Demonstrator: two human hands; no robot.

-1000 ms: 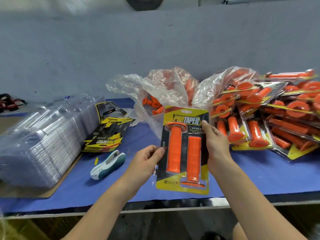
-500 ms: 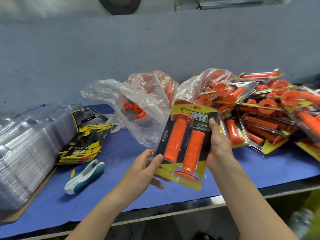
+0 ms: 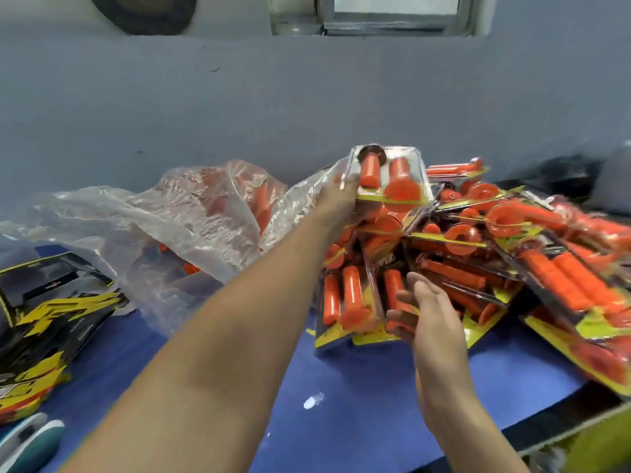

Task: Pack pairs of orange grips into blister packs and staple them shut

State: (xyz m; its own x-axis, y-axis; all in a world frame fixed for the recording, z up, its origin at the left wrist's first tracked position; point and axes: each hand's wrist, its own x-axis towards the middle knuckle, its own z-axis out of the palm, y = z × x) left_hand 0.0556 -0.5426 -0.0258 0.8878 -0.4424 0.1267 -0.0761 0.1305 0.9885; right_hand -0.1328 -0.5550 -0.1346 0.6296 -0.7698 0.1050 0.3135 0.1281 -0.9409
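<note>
While the left arm stretches forward over the blue tabletop (image 3: 341, 387), the left hand (image 3: 336, 199) grasps a clear plastic blister pack with a yellow-edged card (image 3: 389, 179) by its near left corner. Its fingers are clenched on the edge and largely hidden behind it. Inside that pack two orange rubber grips (image 3: 370, 170) lie side by side. The pack is held tilted at the far top of a heap of filled packs (image 3: 478, 254); blur makes it unclear whether it touches the ones beneath. The heap covers the right part of the tabletop, its packs overlapping at all angles.

The right hand (image 3: 430, 312) is at the near front of the heap, palm turned leftward, its fingers (image 3: 409, 298) released and nearly straight, grasping nothing. The fingertips are just beside a filled pack standing at the front of the heap; whether they touch it cannot be told.

Left of the heap, a crumpled clear plastic bag (image 3: 191, 220) lies open near the grey wall (image 3: 205, 114), with loose orange grips (image 3: 263, 206) dimly visible through it. Nearer the left edge sits a stack of black and yellow printed cards (image 3: 44, 319). At the bottom left corner a white and teal stapler (image 3: 30, 442) rests on the tabletop, well apart from both hands.
</note>
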